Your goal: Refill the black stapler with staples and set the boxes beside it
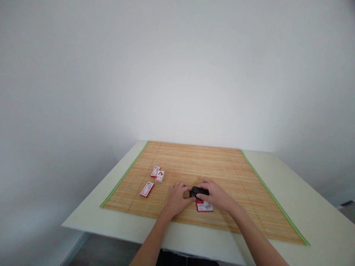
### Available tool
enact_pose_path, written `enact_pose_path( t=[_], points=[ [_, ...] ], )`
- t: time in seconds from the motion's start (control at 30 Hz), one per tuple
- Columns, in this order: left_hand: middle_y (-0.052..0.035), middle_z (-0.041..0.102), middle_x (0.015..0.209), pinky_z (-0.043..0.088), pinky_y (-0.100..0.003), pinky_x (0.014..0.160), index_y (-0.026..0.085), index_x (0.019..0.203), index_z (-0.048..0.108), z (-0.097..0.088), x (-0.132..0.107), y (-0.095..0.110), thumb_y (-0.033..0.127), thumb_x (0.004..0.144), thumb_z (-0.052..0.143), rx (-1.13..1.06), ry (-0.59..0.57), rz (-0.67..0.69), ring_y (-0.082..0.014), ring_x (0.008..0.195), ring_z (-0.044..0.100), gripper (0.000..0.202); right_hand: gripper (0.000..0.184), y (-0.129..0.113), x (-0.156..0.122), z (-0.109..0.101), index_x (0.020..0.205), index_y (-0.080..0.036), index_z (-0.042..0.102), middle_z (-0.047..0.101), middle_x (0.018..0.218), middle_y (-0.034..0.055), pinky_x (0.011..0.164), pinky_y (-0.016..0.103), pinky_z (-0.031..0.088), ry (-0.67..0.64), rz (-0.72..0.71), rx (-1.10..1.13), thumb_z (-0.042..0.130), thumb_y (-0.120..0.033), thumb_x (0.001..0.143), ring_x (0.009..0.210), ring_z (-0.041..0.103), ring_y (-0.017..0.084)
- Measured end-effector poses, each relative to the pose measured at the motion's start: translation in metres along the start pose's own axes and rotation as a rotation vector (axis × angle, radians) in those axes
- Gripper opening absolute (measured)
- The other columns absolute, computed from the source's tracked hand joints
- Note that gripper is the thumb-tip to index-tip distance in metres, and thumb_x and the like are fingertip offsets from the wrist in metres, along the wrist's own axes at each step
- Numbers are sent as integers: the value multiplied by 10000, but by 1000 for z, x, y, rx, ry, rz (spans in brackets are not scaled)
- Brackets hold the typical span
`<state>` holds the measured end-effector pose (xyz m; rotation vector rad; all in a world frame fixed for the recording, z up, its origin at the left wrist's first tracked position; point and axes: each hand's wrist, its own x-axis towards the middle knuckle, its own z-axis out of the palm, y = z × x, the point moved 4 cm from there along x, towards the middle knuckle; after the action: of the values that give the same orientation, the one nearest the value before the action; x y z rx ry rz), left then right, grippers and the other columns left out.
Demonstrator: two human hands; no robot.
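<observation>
A pale table (pixel 318 221) carries 1 green-edged bamboo mat (pixel 194 159).

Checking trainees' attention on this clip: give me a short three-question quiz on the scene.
1. True or false: the left hand and the right hand both touch the black object.
2. How many red-and-white boxes lie on the bamboo mat? A two, B four, C six.
3. Fill in: the mat's side edging is ___.
Key: 1 true; 2 B; 3 green.
</observation>
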<state>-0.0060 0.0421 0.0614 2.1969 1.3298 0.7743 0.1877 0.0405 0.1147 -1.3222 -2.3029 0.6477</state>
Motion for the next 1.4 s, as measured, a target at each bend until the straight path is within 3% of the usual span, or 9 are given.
enact_pose_path(
  t=[0.13,0.23,0.4,0.57,0.73,0.83,1.0,1.13,1.4],
  points=[
    [-28,671,1214,378,-402,1026,320,1383,587,-3,1,2,471,963,599,-34,39,0,-242,1142,565,447,292,21,-17,-11,1125,-250,751,679,979,66,815,349,476,122,93,106,617,-415,924,901,596,234],
    [-29,672,1202,382,-409,1033,314,1351,612,-4,0,5,474,983,560,-12,41,-6,-241,1144,566,405,489,41,-34,-14,1266,-232,698,690,967,68,780,367,488,324,232,181,662,-509,866,836,595,237],
    [-17,671,1146,393,-405,1029,328,1293,643,2,-7,25,451,877,690,-6,-33,97,-245,1115,579,436,678,58,-61,13,1397,-218,609,574,719,-14,565,300,442,478,415,433,621,-638,865,615,534,182],
    [-58,658,1238,400,-447,1034,322,1378,575,16,-15,50,449,751,773,19,-151,237,-310,1152,562,670,737,54,-73,36,1445,-195,564,553,737,-4,502,276,414,599,445,595,607,-668,882,605,516,173],
    [-67,676,1238,412,-455,1019,304,1339,586,20,-11,46,327,834,675,82,-13,103,-306,1144,585,514,713,50,-73,35,1437,-211,576,569,751,6,511,286,433,596,431,583,605,-666,889,628,539,186],
    [-91,683,1194,414,-477,1015,284,1250,626,15,-12,36,414,830,701,120,74,-6,-330,1137,589,446,719,49,-74,34,1448,-214,561,569,748,5,478,286,427,578,437,600,594,-669,893,586,528,178],
    [-87,638,1303,419,-461,1033,284,1342,563,-3,-20,26,550,619,871,24,-51,48,-338,1170,585,830,699,46,-76,36,1431,-221,563,593,751,13,421,287,424,537,449,632,564,-679,903,538,538,178],
    [-38,685,1142,449,-393,882,298,1215,616,-11,-20,22,537,616,883,0,-142,39,-289,1010,635,698,675,40,-71,39,1399,-230,582,592,738,12,400,289,429,498,451,634,540,-691,908,533,557,188],
    [-27,683,1098,398,-362,833,283,1141,620,9,-15,26,538,625,899,40,-48,32,-280,1009,620,639,620,15,-46,47,1347,-211,648,692,854,57,595,324,514,421,309,616,499,-659,945,705,626,223]
  ],
)
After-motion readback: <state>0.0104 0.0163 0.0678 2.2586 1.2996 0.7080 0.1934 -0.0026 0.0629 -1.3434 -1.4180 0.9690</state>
